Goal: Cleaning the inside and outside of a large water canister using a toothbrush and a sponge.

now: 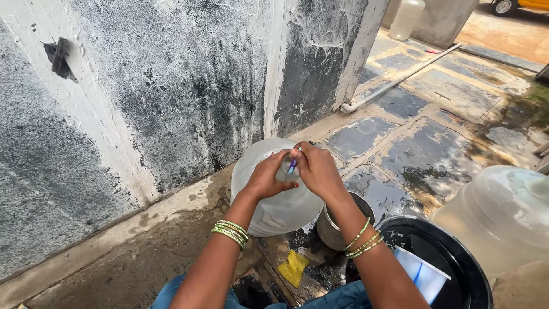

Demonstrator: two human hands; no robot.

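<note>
The big clear water can (274, 206) lies tilted on the wet ground against the foot of the stained wall (171, 86), its neck turned up toward me. My left hand (264, 178) wraps around that neck, fingers curled tight on it. My right hand (317, 169) pinches a thin blue-handled brush (293, 166) between closed fingertips and holds it at the can's mouth. Only a short piece of the handle shows; its working end is hidden by my fingers and the neck, so I cannot tell how far in it goes. The mouth itself is covered by my hands.

Just under my right forearm sits one steel pot (330, 228), mostly hidden by the arm. One yellow scrubber (293, 267) lies on the ground below the can. One black tub (457, 257) stands to the right, cut off by the lower edge, with a white and blue thing in it that I cannot make out. I count three cans in all: mine, a second can (503, 214) at the right edge, cut off, and a third can (407, 17) far off by the wall, its top out of view. One white pipe (394, 83) runs across the paving.
</note>
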